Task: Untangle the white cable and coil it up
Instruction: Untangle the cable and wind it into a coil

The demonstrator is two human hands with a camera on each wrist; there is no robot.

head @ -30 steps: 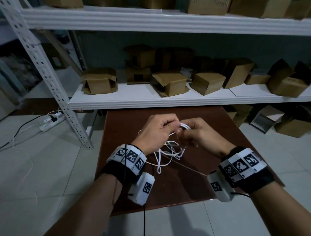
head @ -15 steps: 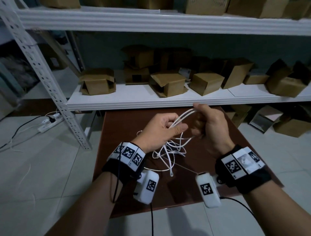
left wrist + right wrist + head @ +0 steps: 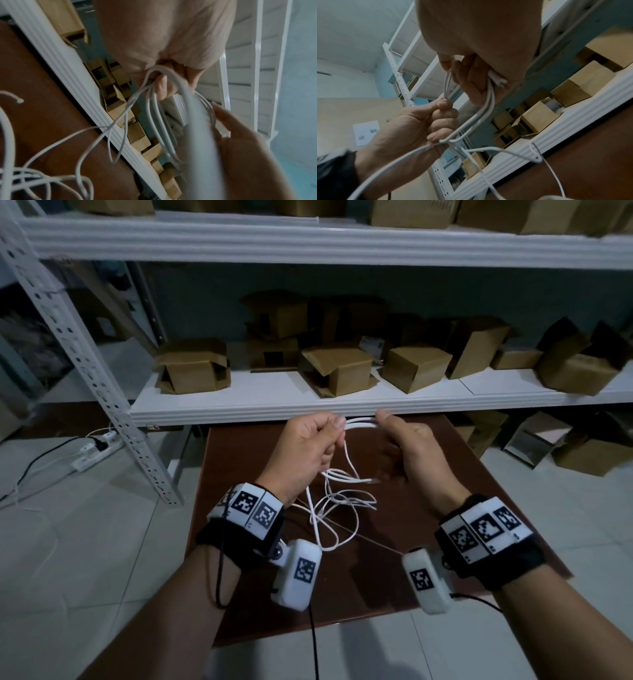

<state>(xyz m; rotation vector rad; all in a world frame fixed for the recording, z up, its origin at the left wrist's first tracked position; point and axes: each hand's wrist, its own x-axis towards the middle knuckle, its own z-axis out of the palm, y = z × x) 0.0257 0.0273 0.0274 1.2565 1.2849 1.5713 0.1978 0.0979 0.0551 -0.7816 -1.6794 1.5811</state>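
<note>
Storeroom or small stockroom. White slotted-angle metal shelving (image 3: 85, 350) runs along teal wall — shelf boards loaded with brown cardboard boxes (image 3: 193, 367), several with flaps open, more boxes on floor (image 3: 582, 453) at right. Pale tiled floor (image 3: 85, 542), white power strip (image 3: 92, 453) with cords lying on it — small dark brown table (image 3: 376, 587) set against shelving.

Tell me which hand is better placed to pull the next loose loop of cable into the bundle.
Probably the left hand. The loose loops of cable hang from it, just below its fingers. The right hand grips only the bundled strands between the hands.
</note>
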